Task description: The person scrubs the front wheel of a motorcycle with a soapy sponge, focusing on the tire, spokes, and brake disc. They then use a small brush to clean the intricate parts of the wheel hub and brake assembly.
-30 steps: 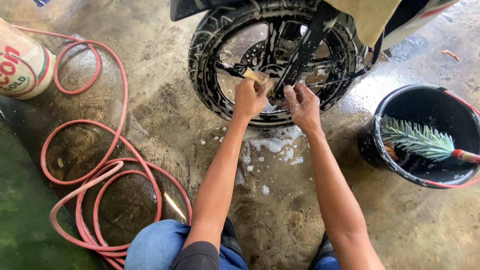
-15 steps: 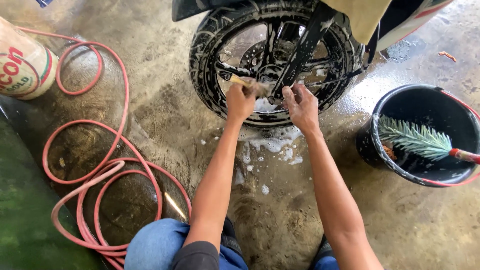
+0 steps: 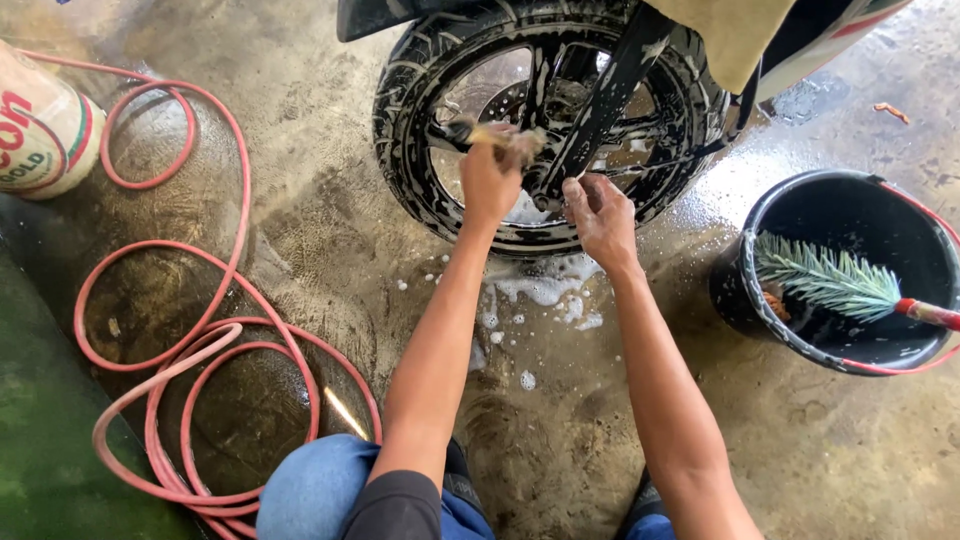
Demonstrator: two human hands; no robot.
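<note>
A soapy black motorcycle wheel (image 3: pixel 420 190) stands upright on wet concrete in front of me. My left hand (image 3: pixel 490 180) is closed around a small tan sponge (image 3: pixel 512 138) and presses it against the spokes near the hub. My right hand (image 3: pixel 600 215) rests on the lower rim beside the black fork leg (image 3: pixel 610 85), fingers curled on the rim. White foam (image 3: pixel 545 290) lies on the ground under the wheel.
A black bucket (image 3: pixel 760 310) with a red rim stands at the right and holds a green bristle brush (image 3: pixel 825 280) with a red handle. A coiled pink hose (image 3: pixel 190 340) lies at the left by a white sack (image 3: pixel 40 130). My blue-clad knees (image 3: pixel 320 490) are at the bottom.
My left hand has moved the sponge up from the lower rim toward the spokes near the hub. My right hand has stayed on the rim.
</note>
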